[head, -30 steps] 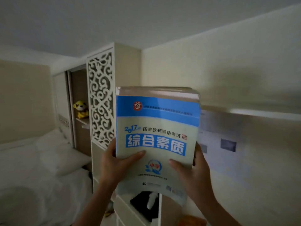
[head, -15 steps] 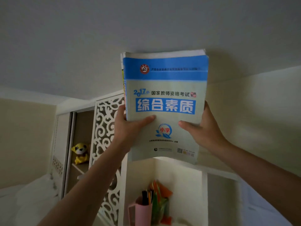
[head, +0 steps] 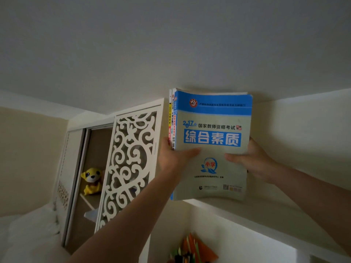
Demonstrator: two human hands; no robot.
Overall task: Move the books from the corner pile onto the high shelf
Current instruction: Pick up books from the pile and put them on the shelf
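Books (head: 212, 145): soft-cover stack, likely heavy, floppy. Your left hand (head: 173, 158) and right hand (head: 252, 162) are gripping its lower side edges; support underneath nearing the high shelf (head: 237, 207).

The books (head: 212, 145) are paperbacks – the front cover has a smooth, slightly glossy paper finish, and the page edges on top look matt and a bit worn. The high shelf (head: 247, 211) looks like smooth white painted board, matt. The cut-out screen (head: 129, 164) has the same flat white finish. The plush toy (head: 91, 180) is fuzzy yellow fabric – soft-looking. Ceiling (head: 152, 44) is plain matt paint.
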